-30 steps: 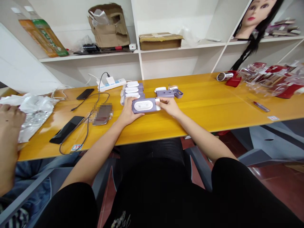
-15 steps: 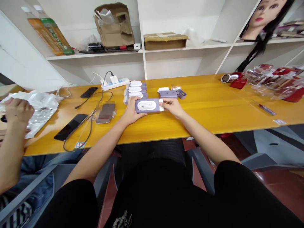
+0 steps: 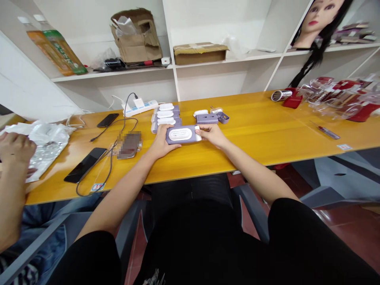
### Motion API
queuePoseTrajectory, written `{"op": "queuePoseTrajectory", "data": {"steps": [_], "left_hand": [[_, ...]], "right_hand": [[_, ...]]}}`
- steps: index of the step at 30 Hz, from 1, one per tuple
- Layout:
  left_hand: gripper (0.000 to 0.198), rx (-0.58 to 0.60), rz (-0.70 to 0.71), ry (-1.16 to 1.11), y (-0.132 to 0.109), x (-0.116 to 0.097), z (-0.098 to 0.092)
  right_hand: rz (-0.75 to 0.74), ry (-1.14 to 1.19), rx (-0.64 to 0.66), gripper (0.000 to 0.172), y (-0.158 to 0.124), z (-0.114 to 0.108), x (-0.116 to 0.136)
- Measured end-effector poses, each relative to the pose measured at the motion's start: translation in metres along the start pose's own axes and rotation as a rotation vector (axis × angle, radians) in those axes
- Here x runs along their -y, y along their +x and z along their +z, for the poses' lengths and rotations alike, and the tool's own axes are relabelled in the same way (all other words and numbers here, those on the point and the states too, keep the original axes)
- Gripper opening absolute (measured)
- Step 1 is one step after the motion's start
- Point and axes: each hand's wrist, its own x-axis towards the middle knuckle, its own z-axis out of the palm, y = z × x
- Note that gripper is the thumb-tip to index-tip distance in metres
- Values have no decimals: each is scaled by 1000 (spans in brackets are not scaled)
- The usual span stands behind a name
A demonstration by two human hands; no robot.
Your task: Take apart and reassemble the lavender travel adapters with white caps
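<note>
My left hand is wrapped round the left end of a flat purple-grey case with a white oval panel on its upper face. The fingers of my right hand pinch a white end piece at the case's right end. Just behind my left hand, several similar purple-and-white cases lie in a row. Beyond my right hand are another purple case and a small purple open part. What exactly the case is, I cannot make out.
At left are two phones, a cable, a pixelated item and a power strip. A co-worker's hand is over plastic wrapping. Red graters and a screwdriver lie right.
The camera view has shifted slightly. Both my hands keep their hold on the case and its white end piece. The co-worker's hand at left has moved a little.
</note>
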Motion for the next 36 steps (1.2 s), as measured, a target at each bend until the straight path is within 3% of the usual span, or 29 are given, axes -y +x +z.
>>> {"op": "queuePoseTrajectory", "data": {"steps": [11,17,23,36], "left_hand": [[98,21,-10,37,3,-7,1],[97,40,-9,14,0,0,2],[94,42,-4,5,-3,2,3],[92,42,-49,4,1,-5,-3]], "right_hand": [[-33,-15,-28,60,1,0,-2],[-10,-44,-57,61,1,3,-9],[30,-90,-169,70,3,4,-15],[65,-2,-77,69,-1,5,-2]]}}
